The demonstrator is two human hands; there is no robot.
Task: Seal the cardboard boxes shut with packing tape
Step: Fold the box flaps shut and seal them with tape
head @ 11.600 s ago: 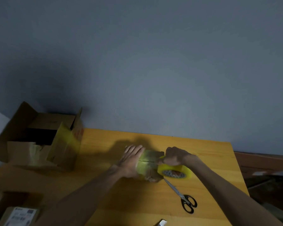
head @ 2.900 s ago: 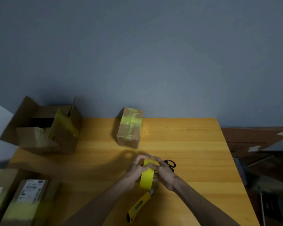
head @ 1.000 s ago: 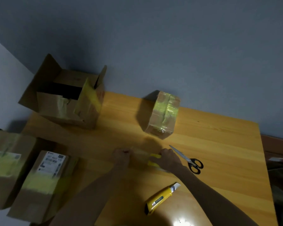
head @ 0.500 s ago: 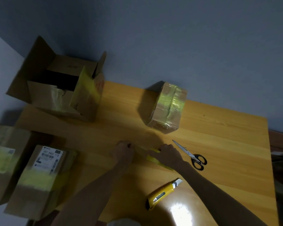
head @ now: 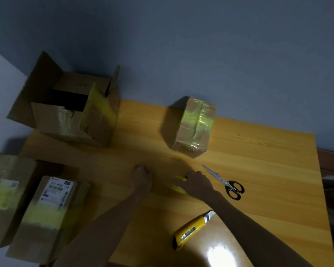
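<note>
Packing tape [head: 178, 188], a yellow roll, sits low over the tabletop [head: 262, 170] near its middle, gripped by the right hand [head: 198, 183], whose fingers curl over it; the left hand [head: 141, 176] is balled just beside it on the left, and I cannot tell whether it pinches a tape end. The small box [head: 193, 128] stands beyond the hands, wrapped in shiny yellowish tape; the open box [head: 71, 116] stands at the far left corner with its flaps up, red print on its side too blurred to read. Left of the tabletop and lower down lie the labelled box [head: 44, 218] and another box [head: 2, 199], both banded in yellow; the white shipping label [head: 57, 191] carries barcodes and a code I cannot read for certain. Scissors [head: 227, 183] lie right of the right hand; a yellow utility knife [head: 192, 229] lies nearer, its small label illegible.
</note>
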